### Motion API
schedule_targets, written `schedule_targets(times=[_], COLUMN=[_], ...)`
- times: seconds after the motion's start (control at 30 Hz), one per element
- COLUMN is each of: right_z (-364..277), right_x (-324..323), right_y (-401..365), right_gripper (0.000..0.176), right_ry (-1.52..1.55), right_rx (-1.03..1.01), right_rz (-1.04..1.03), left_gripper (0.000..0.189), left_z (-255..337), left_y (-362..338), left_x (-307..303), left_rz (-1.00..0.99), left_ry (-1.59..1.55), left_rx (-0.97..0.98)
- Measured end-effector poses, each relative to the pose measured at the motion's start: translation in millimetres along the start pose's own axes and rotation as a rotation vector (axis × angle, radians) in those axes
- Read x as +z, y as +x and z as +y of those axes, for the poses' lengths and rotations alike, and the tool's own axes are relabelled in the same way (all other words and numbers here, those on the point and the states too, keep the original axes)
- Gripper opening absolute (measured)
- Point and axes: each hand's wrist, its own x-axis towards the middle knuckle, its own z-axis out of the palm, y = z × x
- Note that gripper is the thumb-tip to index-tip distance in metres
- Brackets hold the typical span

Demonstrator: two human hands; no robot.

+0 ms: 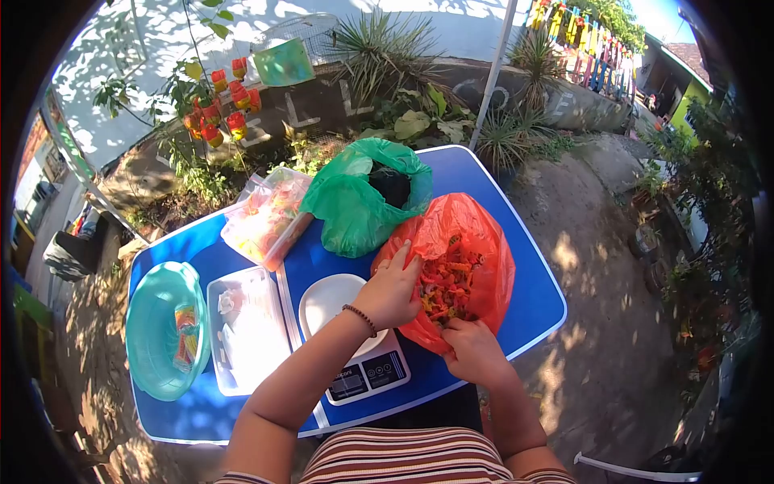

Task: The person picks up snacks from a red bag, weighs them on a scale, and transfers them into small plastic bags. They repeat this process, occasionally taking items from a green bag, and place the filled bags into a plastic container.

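Observation:
A red plastic bag (492,234) stands with its mouth open on the right part of the table. Inside it lie many small red, orange and yellow pieces (447,282), too small to name. My left hand (393,289), a beaded bracelet on its wrist, grips the bag's left rim. At the near rim, my right hand (476,351) pinches the plastic between bent fingers. Partly under my left forearm is a kitchen scale (375,375) with a round white plate (326,298) on top.
Behind the red bag sits a green plastic bag (347,218) with something black inside. Left of it are a clear container (270,218) of colourful pieces, a white tray (250,339) and a teal basin (149,347) holding small packets. All stand on a blue table (532,298).

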Motion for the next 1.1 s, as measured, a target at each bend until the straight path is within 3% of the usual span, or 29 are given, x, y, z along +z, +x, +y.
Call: schedule_targets(times=[0.13, 0.23, 0.27, 0.37, 0.5, 0.6, 0.7, 0.8, 0.9, 1.0, 1.1], right_z=[-8.8, -3.1, -4.5, 13.7, 39.1, 49.5, 63.2, 36.5, 30.4, 40.7, 45.1], right_x=[-22.6, -31.5, -39.3, -33.8, -37.8, -41.8, -29.4, -45.3, -21.4, -10.3, -7.5], right_y=[5.7, 21.6, 28.3, 51.2, 66.0, 69.4, 80.8, 106.6, 116.7, 115.7, 104.4], right_gripper=[0.042, 0.043, 0.033, 0.025, 0.028, 0.033, 0.033, 0.032, 0.030, 0.029, 0.030], right_ry=[0.218, 0.425, 0.572, 0.431, 0.131, 0.115, -0.024, 0.112, 0.022, 0.047, 0.039], right_rx=[0.120, 0.146, 0.254, 0.234, 0.317, 0.416, 0.226, 0.408, 0.233, 0.212, 0.215], right_rz=[-0.056, 0.022, 0.026, 0.363, 0.541, 0.500, 0.498, 0.062, 0.285, 0.258, 0.234], left_gripper=[0.073, 0.073, 0.072, 0.063, 0.056, 0.058, 0.069, 0.071, 0.073, 0.072, 0.070], left_z=[-0.7, -0.2, -5.9, -17.7, -15.6, -26.0, -47.1, -53.7, -36.3, -29.9, -24.8], left_y=[6.7, 15.6, 18.1, 21.6, 20.7, 17.9, 20.2, 20.1, 19.4, 27.8, 41.6], left_x=[-7.0, -21.7, -19.3, -19.3, -34.5, -35.1, -34.5, -35.3, -47.6, -42.2, -36.6], left_rz=[0.025, -0.006, 0.001, -0.006, -0.062, -0.055, -0.071, 0.015, 0.118, 0.274, 0.297], left_ry=[0.022, 0.055, 0.064, 0.058, 0.026, 0.012, -0.171, -0.260, -0.266, -0.344, -0.421], left_rx=[-0.040, -0.088, -0.079, -0.044, -0.065, -0.018, 0.105, 0.184, 0.133, 0.211, 0.163])
